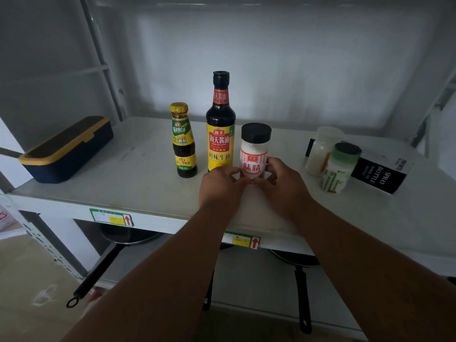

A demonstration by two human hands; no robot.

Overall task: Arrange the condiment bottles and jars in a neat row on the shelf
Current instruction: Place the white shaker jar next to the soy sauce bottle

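Head view: left hand (220, 186) and right hand (283, 183) pinch the lower body of a black-capped seasoning jar (254, 151) from opposite sides, upright on the white shelf (138, 169). Just to its left stand a tall soy sauce bottle (220, 124) and a shorter oyster sauce bottle (183, 141); two more jars (333, 159) stand well to the right.

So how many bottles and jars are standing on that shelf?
5. The oyster sauce bottle, soy sauce bottle and red-label jar, held by both hands, form a row. The clear jar and green-label jar stand apart at right.
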